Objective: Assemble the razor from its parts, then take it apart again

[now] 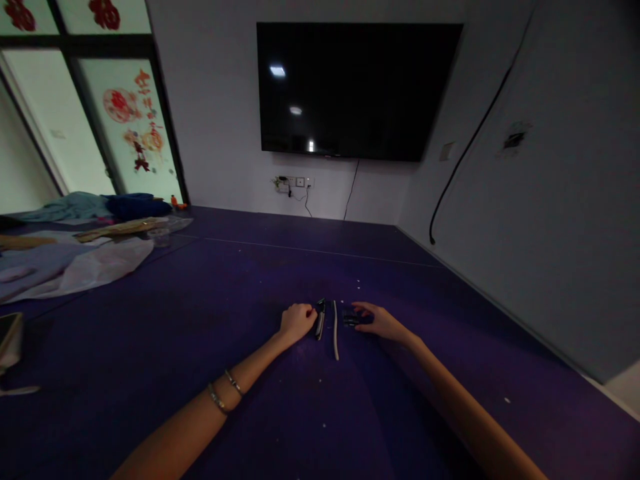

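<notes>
On the purple surface (300, 407), my left hand (298, 321) is closed, its fingertips at a slim, dark-and-pale object (321, 321) that resembles a small stapler; its exact kind is unclear. A thin white strip (335, 332), slightly bent, lies just right of that object, between my hands. My right hand (379, 322) curls its thumb and fingers around a small, clear-looking packet (351, 320) with something dark in it. The dark contents are too small to make out.
Clothes and plastic sheeting (100, 267) are heaped at the left. A pale object with a strap (11, 340) sits at the left edge. Small white scraps dot the surface. A black cable (470, 143) hangs down the right wall; a television (357, 90) is mounted ahead.
</notes>
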Demonstrator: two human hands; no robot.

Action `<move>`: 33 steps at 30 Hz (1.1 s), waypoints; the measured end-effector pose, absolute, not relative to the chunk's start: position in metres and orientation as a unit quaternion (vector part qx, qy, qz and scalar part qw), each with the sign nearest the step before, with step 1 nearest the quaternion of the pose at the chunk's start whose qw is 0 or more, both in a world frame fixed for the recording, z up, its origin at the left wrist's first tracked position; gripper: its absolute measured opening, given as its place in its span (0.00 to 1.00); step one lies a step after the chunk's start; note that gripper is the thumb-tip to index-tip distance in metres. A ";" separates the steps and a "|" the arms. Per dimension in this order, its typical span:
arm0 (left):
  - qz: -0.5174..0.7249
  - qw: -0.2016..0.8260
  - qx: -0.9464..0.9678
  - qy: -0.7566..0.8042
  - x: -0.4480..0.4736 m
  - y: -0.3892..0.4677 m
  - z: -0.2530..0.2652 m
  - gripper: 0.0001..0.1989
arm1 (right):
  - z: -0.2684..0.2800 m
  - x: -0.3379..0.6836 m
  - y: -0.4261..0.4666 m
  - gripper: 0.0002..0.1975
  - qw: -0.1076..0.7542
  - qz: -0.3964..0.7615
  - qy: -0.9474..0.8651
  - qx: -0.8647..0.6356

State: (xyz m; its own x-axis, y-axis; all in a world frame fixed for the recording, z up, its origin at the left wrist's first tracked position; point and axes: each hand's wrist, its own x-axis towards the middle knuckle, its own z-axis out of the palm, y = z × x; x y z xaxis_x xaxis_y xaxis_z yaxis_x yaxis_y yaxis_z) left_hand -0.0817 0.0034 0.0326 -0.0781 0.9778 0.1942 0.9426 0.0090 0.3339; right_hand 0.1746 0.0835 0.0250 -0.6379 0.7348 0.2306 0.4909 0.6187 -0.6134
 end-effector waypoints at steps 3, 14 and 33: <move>0.186 0.051 0.673 0.714 -0.081 0.003 0.034 0.18 | 0.025 0.174 0.083 0.29 0.243 0.250 -0.869 -0.351; 0.202 0.052 0.672 0.711 -0.081 0.005 0.032 0.17 | 0.028 0.173 0.081 0.29 0.250 0.246 -0.867 -0.354; 0.164 -0.091 0.632 0.752 -0.206 0.030 0.019 0.23 | -0.017 0.246 0.093 0.21 0.254 0.004 -0.837 -0.484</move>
